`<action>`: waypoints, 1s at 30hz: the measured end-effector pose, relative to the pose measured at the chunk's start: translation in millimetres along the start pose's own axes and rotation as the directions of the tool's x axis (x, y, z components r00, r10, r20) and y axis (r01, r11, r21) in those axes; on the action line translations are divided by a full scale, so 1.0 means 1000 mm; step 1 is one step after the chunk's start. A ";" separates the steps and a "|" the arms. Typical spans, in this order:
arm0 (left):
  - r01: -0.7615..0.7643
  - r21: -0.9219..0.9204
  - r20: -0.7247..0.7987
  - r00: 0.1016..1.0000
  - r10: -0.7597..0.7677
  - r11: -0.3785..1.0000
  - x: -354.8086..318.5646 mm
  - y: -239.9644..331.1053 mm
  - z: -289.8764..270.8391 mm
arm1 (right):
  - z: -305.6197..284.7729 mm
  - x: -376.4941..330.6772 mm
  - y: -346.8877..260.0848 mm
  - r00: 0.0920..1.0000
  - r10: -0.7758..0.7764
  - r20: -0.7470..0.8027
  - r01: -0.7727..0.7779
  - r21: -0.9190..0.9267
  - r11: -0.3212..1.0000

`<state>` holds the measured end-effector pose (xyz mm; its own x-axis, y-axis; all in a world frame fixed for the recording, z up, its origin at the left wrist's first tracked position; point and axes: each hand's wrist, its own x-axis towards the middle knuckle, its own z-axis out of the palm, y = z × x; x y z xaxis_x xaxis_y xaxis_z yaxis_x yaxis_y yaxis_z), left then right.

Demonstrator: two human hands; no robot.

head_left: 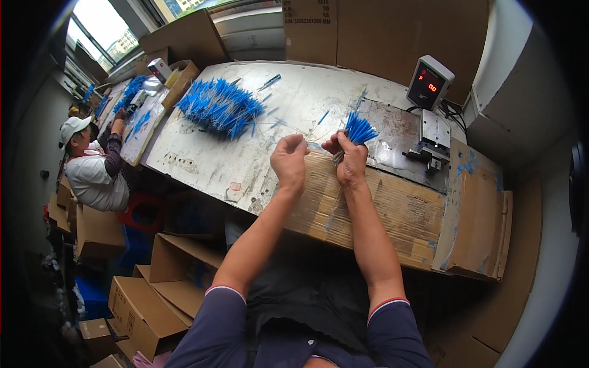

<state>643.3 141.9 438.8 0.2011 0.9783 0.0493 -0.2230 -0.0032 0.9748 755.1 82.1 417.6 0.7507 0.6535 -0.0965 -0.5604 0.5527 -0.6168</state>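
My right hand (pixel 350 161) is closed round a bundle of thin blue-ended sticks (pixel 361 130), their blue ends fanning up and their pale stems pointing down through my fist. Just left of it, my left hand (pixel 289 162) is raised over the table with its fingers curled and the fingertips pinched together. Whatever may be between them is too small to make out. A large heap of the same blue-ended sticks (pixel 219 105) lies further left on the white table (pixel 202 151). One loose blue stick (pixel 323 117) lies beyond my hands.
A metal fixture (pixel 433 140) stands on a steel plate (pixel 392 132) at right, with a red-digit display box (pixel 431 83) behind. Cardboard (pixel 380 205) covers the near edge. A blue-handled tool (pixel 270 81) lies behind the heap. Another person (pixel 97 165) works at far left; open cartons (pixel 147 306) stand below.
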 end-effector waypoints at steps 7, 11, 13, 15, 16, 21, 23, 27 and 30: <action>0.043 0.085 0.314 0.947 -0.068 0.995 -0.015 0.000 0.005 | 0.002 -0.004 -0.001 0.995 0.038 0.090 -0.022 -0.173 0.985; -0.428 0.558 0.381 0.893 0.238 0.711 0.031 0.009 -0.016 | -0.002 -0.001 -0.013 0.998 -0.057 -0.015 0.054 -0.148 0.988; -0.549 0.711 0.422 0.833 0.358 0.440 0.077 0.017 -0.040 | 0.003 -0.002 -0.016 0.996 -0.083 0.015 0.084 -0.161 0.983; -0.600 0.758 0.468 0.774 0.427 0.257 0.112 0.020 -0.063 | 0.010 -0.004 -0.013 0.997 -0.070 0.046 0.078 -0.205 0.976; -0.605 0.782 0.522 0.767 0.373 0.150 0.122 0.021 -0.067 | 0.011 -0.004 -0.012 0.996 -0.059 0.072 0.076 -0.257 0.963; -0.612 0.791 0.606 0.775 0.179 -0.029 0.138 0.010 -0.068 | 0.006 -0.006 -0.012 0.997 0.016 0.071 0.009 -0.337 0.941; -0.586 0.805 0.593 0.799 0.096 -0.093 0.147 0.008 -0.070 | 0.008 -0.004 -0.011 0.997 0.016 0.069 0.008 -0.345 0.939; -0.639 0.745 0.664 0.737 0.126 -0.190 0.147 0.003 -0.071 | 0.010 -0.005 -0.012 0.998 0.015 0.055 0.006 -0.362 0.932; -0.712 0.684 0.729 0.657 0.193 -0.157 0.135 0.005 -0.070 | 0.005 -0.001 -0.004 0.991 -0.111 0.079 0.133 -0.401 0.906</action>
<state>602.7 288.1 435.1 0.7841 0.4912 0.3794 0.5442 -0.8380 -0.0396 754.7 81.2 423.9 0.7780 0.6273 0.0347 -0.2674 0.3805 -0.8853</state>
